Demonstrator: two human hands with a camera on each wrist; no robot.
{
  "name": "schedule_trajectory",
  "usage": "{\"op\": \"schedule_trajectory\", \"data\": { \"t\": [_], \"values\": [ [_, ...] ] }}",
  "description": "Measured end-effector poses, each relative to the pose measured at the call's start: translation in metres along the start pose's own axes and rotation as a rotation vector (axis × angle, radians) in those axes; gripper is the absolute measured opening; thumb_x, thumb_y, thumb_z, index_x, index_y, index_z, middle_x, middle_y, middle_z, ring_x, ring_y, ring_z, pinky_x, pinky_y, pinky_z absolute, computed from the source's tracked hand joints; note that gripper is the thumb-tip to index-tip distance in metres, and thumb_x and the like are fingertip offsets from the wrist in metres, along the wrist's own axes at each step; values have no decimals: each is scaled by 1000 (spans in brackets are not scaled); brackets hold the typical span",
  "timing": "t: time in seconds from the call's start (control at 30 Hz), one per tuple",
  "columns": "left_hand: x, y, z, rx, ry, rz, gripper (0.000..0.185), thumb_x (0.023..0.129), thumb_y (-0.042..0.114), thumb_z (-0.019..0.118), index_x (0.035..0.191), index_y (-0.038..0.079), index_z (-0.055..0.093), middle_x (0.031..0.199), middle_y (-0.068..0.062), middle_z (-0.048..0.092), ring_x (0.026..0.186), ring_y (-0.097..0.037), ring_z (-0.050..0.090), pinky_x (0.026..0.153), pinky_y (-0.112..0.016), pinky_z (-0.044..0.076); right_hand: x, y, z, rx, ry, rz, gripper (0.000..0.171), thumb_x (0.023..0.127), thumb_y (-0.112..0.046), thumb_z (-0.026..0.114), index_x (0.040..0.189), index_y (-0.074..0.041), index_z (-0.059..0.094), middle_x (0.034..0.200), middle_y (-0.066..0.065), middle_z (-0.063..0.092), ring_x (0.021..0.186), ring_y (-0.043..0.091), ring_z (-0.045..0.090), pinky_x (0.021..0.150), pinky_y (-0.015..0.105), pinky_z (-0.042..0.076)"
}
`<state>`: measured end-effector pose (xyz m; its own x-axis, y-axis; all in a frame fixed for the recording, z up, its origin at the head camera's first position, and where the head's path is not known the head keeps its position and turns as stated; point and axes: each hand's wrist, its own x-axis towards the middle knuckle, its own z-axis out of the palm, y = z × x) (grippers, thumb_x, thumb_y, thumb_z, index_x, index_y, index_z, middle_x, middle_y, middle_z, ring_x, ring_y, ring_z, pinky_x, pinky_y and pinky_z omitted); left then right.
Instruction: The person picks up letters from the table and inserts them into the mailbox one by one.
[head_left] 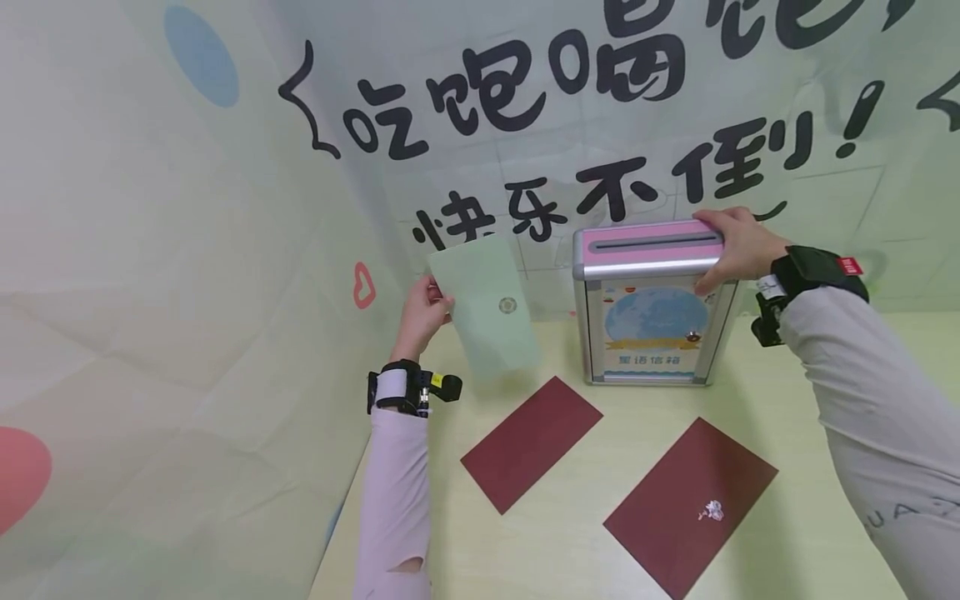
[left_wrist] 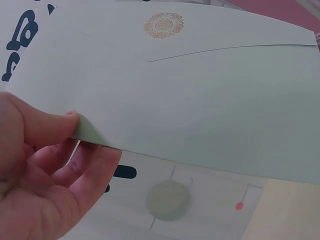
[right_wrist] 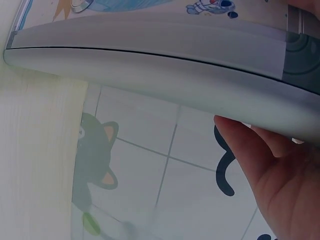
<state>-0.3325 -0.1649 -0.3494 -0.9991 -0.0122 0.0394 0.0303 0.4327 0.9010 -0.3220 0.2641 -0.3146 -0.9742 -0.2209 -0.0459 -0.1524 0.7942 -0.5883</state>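
Observation:
My left hand [head_left: 422, 315] pinches a pale green envelope [head_left: 483, 325] by its left edge and holds it up, left of a suggestion box [head_left: 652, 329]. In the left wrist view, the thumb lies on the envelope's face [left_wrist: 200, 100] and the other fingers are behind; a round gold emblem [left_wrist: 164, 25] marks its flap. The box stands upright, silver-framed, with a pink top and a long slot [head_left: 652, 242]. My right hand [head_left: 742, 243] grips its upper right corner, thumb on the front and fingers over the top. The right wrist view shows the hand [right_wrist: 280, 175] at the box's silver side [right_wrist: 150, 75].
Two dark red envelopes [head_left: 532, 444] lie on the pale wooden table [head_left: 555, 542] in front of the box. The right-hand red envelope [head_left: 675, 492] bears a small silvery mark. Behind the box rises a wall sheet [head_left: 450, 192] with large black characters; a pale sheet [head_left: 187, 333] covers the left side.

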Motion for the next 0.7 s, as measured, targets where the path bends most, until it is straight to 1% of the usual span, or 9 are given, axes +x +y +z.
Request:
{"op": "schedule_trajectory", "data": {
  "t": [0.2,0.37,0.47,0.6,0.7],
  "values": [
    [2,23,-9,32,26,36,21,90,6,50,109,2,42,94,-11,47,85,-24,48,79,-38,51,0,0,0,-2,5,-3,103,61,-16,79,142,-2,16,134,34,8,107,49,26,81,60,34],
    [4,45,-17,48,62,66,19,90,7,51,107,3,42,92,-8,46,84,-21,48,78,-35,51,1,0,1,2,7,-6,104,60,-15,79,142,-3,16,135,34,8,107,49,26,81,60,34],
    [5,60,-20,45,80,98,17,91,7,51,104,3,41,89,-7,43,81,-20,46,78,-35,51,2,1,1,1,8,-1,103,61,-15,79,142,-3,16,135,33,9,107,49,26,81,60,35],
    [4,81,-25,0,104,153,15,91,6,50,101,4,41,86,-7,43,79,-20,46,78,-36,51,2,2,1,3,6,-2,105,60,-17,80,142,-4,16,135,33,8,107,49,27,81,59,35],
    [4,93,-27,-37,115,174,16,91,7,51,104,6,43,90,-8,49,81,-19,48,79,-35,51,3,5,2,3,19,-4,108,57,-20,81,142,-5,17,135,32,10,106,47,28,80,58,35]
  ]
}}
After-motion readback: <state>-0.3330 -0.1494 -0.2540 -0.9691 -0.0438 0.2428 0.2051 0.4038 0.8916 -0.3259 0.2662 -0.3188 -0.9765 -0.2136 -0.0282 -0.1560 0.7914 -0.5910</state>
